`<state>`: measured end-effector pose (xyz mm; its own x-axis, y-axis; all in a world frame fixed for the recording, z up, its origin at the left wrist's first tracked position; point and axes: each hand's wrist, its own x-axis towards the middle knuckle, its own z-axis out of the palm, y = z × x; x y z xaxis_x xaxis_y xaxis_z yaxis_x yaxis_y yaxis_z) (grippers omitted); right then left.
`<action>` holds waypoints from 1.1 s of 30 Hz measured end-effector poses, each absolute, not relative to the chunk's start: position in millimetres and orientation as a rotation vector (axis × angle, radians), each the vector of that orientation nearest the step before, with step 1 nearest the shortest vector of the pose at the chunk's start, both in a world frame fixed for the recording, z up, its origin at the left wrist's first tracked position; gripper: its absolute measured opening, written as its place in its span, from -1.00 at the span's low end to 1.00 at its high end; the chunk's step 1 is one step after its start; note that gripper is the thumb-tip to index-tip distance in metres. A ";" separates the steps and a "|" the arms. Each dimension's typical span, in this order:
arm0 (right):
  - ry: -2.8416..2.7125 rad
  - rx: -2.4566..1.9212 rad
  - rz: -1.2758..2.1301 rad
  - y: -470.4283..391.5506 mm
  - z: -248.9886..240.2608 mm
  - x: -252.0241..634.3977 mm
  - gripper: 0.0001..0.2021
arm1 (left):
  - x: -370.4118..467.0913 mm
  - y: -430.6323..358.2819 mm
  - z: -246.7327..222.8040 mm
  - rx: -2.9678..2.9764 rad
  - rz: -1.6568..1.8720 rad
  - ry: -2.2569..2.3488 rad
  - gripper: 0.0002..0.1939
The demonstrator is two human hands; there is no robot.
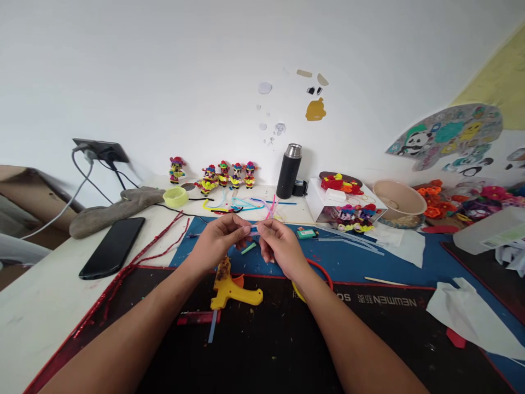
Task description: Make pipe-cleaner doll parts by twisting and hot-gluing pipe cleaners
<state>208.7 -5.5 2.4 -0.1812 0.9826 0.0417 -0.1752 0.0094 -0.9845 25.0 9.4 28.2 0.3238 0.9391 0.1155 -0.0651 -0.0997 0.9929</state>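
Note:
Over the middle of the desk my left hand (223, 236) and my right hand (279, 243) meet, thumbs and fingers pinched. Between their fingertips is a small blue and pale pink piece (254, 230), mostly covered, so its kind does not show. Just below lies a short pale green stick (249, 248). A yellow hot glue gun (233, 293) rests on the black mat, with a glue stick (212, 326) coming out of its rear. Coloured pipe cleaners (246, 206) are strewn behind my hands. A green-and-white box (307, 234) sits to the right of my right hand.
Several pipe-cleaner figures (235, 176) line the wall beside a black thermos (289, 172). A phone (112, 248), red tinsel stems (135, 261) and yellow tape (175, 197) are at left. Clear glue sticks (353, 244), a bowl (400, 198) and white paper (471, 314) are at right.

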 end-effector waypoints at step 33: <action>-1.210 -0.981 1.389 -7.0 4.8 207.9 -0.60 | 30.3 5.3 28.8 1.409 1.044 0.809 -0.64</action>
